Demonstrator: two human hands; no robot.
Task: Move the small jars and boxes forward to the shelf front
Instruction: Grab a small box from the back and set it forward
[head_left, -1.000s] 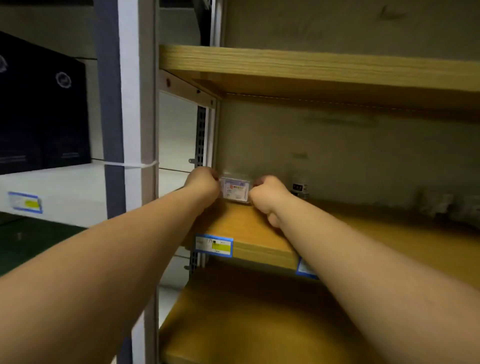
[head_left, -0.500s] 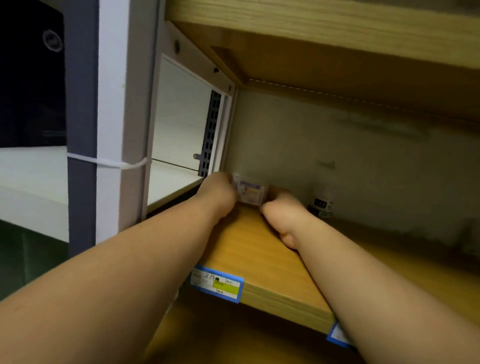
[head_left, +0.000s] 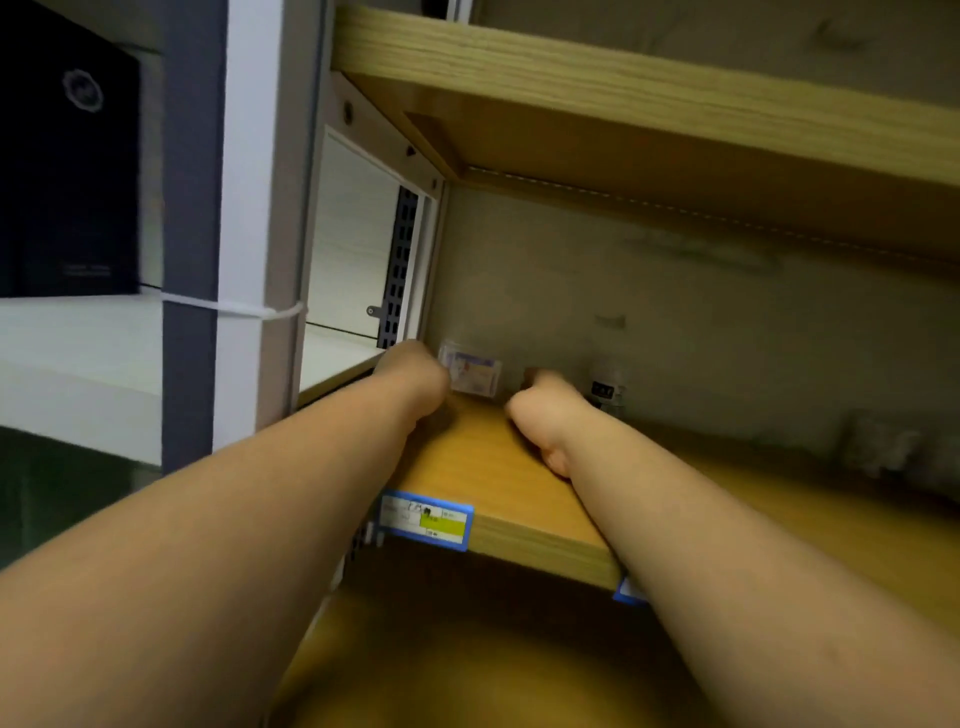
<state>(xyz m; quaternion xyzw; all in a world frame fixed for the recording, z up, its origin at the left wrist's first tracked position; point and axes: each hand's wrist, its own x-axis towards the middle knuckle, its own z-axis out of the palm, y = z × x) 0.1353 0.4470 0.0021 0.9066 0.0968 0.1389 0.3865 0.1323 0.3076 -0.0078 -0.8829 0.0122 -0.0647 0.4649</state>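
Observation:
A small clear-wrapped box (head_left: 471, 375) with a pale printed label stands at the back left corner of the wooden shelf (head_left: 498, 467), against the rear wall. My left hand (head_left: 415, 375) presses against the box's left end, fingers curled around it and hidden behind the hand. My right hand (head_left: 545, 410) rests on the shelf to the right of the box, fingers curled in, with a narrow gap between it and the box. A small white jar (head_left: 605, 387) with a dark label stands by the wall just behind and right of my right hand.
A shelf board (head_left: 649, 98) hangs low overhead. The white and grey upright post (head_left: 244, 234) borders the shelf on the left. A blue and yellow price tag (head_left: 426, 519) marks the front edge. Blurred clear packets (head_left: 883, 447) lie far right at the back.
My right hand has come off the box's right end and shifted slightly right. My left hand stays at the box. The view has tilted closer under the upper board.

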